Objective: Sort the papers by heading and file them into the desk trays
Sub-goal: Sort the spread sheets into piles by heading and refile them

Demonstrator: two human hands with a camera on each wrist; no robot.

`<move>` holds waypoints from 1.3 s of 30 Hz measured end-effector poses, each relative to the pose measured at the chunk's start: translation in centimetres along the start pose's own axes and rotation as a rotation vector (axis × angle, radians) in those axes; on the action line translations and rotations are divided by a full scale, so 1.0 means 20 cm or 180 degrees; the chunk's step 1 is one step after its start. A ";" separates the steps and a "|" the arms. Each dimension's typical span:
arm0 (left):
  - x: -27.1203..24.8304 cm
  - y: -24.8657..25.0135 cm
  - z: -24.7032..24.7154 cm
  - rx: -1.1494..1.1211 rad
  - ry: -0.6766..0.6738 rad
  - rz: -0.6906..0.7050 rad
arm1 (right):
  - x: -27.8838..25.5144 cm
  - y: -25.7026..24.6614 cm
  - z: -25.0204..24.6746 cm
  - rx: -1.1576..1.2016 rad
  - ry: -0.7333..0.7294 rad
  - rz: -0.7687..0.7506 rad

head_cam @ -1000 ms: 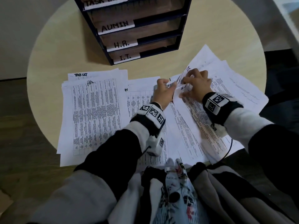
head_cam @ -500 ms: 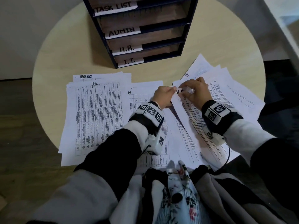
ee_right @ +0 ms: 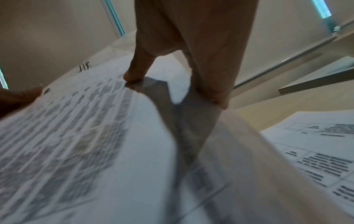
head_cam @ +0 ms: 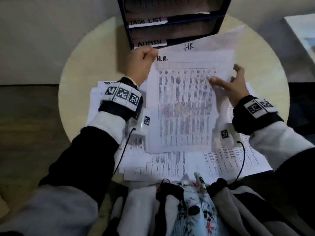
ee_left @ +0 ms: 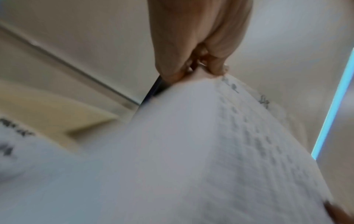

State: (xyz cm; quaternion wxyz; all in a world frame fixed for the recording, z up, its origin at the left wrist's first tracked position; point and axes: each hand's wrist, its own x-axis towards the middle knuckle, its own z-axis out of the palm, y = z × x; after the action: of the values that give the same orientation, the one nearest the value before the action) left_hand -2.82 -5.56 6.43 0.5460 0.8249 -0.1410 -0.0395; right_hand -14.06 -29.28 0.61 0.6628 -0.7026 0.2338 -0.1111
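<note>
Two printed sheets headed H.R. (head_cam: 184, 103) are held up off the table, tilted toward me, the back one (head_cam: 189, 46) sticking out above. My left hand (head_cam: 151, 55) pinches their top left corner; the left wrist view shows its fingertips (ee_left: 212, 69) closed on that corner of the sheets (ee_left: 191, 136). My right hand (head_cam: 226, 82) grips the right edge, thumb on the front and fingers behind, as the right wrist view shows on the paper (ee_right: 76, 136). Behind stands the dark blue tray stack (head_cam: 219, 23) with labels TASK LIST (head_cam: 146, 21) and ADMIN (head_cam: 150, 43). The raised sheets hide its lower trays.
More printed sheets (head_cam: 170, 166) lie spread over the near half of the round pale table (head_cam: 85, 57), with a pile at the left (head_cam: 95, 92). Wrist camera cables hang over them. Folded clothing lies in my lap at the bottom edge. A white surface (head_cam: 303, 31) shows at far right.
Both hands have lifted the H.R. sheets from the table and raised them in front of the trays. My right hand has shifted from the top corner to the right edge.
</note>
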 end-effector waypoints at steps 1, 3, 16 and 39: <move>0.00 0.01 0.00 -0.0341 0.0253 -0.0088 | 0.00 0.01 0.01 0.0184 -0.0203 0.0098; -0.01 0.02 0.00 -0.0828 0.0687 -0.0236 | -0.04 0.03 0.04 0.0062 -0.0490 0.0124; -0.13 0.17 -0.03 -0.1689 0.0872 -0.0113 | -0.17 -0.36 0.15 0.1184 0.0316 -0.1366; -0.04 -0.67 -0.42 0.2017 0.0418 -0.2634 | -0.16 0.05 0.29 -0.0767 0.0111 0.0273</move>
State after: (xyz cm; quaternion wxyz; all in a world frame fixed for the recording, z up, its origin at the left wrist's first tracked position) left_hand 0.77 6.95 -2.58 0.2161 0.9370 0.2262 -0.1555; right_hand -14.38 -22.63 -0.45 0.5735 -0.7645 0.2868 -0.0660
